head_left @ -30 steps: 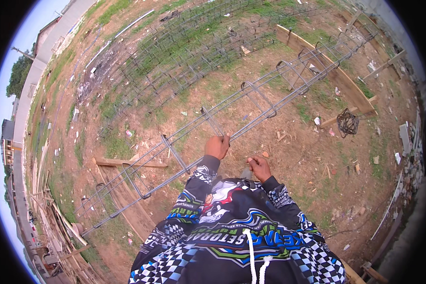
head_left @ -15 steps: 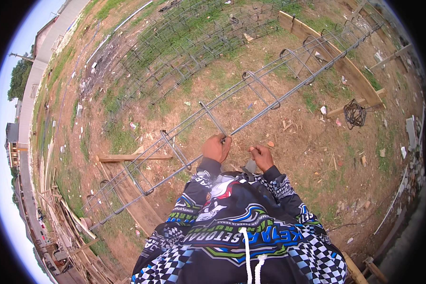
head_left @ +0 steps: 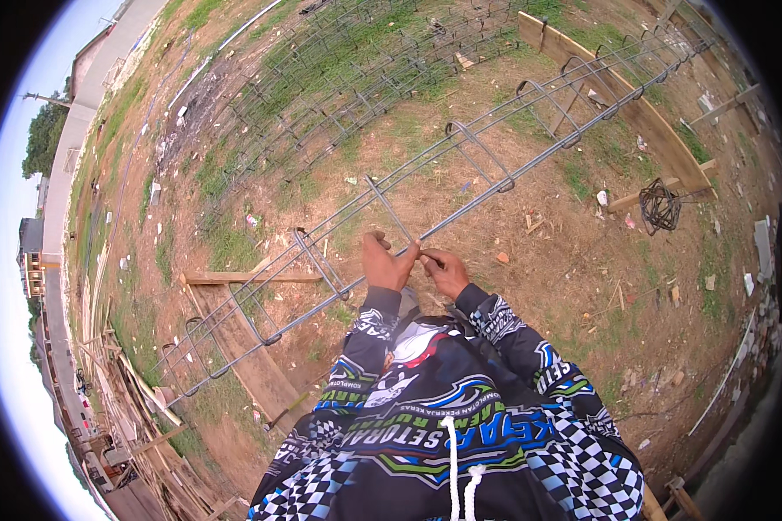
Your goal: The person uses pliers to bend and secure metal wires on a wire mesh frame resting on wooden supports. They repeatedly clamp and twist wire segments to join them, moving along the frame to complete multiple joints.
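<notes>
A long rebar cage (head_left: 481,205) of grey bars and square stirrups runs slantwise from lower left to upper right in front of me. My left hand (head_left: 387,264) is at its near bars, fingers curled round them beside the corner of a stirrup (head_left: 390,210). Close by on the right, my right hand (head_left: 446,274) is closed in a pinch, its fingertips meeting the left thumb at that corner. Anything thin between those fingertips is too small to make out.
Wooden planks on edge, one at left (head_left: 250,356) and one at upper right (head_left: 621,97), stand under the cage. A coil of dark wire (head_left: 659,208) hangs by the right plank. Beyond lie more rebar cages (head_left: 321,95). Timber (head_left: 117,382) is piled at left.
My right hand has moved left and up to the bars, meeting my left hand. The left hand has shifted slightly left, with its fingers raised more.
</notes>
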Tool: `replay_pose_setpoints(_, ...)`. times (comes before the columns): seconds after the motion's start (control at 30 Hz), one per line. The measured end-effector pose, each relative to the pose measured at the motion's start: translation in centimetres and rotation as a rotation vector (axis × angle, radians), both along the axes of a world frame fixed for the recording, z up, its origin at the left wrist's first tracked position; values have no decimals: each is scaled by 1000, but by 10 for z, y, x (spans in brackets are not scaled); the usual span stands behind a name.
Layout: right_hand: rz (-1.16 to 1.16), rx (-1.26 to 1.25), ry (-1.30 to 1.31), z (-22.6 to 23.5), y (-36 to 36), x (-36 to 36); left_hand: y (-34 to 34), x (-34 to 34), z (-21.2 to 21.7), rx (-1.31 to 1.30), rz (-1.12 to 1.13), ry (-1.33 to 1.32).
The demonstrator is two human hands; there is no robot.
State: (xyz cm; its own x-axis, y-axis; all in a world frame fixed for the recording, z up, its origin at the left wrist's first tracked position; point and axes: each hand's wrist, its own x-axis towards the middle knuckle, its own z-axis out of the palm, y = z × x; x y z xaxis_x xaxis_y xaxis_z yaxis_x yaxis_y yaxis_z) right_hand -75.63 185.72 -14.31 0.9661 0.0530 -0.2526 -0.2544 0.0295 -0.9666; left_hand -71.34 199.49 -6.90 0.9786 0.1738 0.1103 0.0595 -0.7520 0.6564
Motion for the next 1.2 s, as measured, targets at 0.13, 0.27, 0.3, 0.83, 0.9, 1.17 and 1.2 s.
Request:
replay_pose_setpoints(0.13,67,88,2,-4,1,2,7,8,5,-77,-50,253)
replay_pose_setpoints(0.27,70,-24,-20,4,1,4,7,5,-3,-101,-105,65)
replay_pose_setpoints(0.3,66,-60,-27,8,0,4,6,1,-5,-91,-111,7)
replay_pose_setpoints(0.83,-157,262,54,-2,18,-5,39,47,14,-532,-291,716)
replay_pose_setpoints(0.9,-135,287,137,5,17,-8,35,49,6,-472,-340,674)
replay_pose_setpoints(1.17,-130,307,171,8,9,-1,26,48,11,-478,-345,766)
replay_pose_setpoints(1.2,-139,300,174,6,9,0,28,50,9,-523,-355,803)
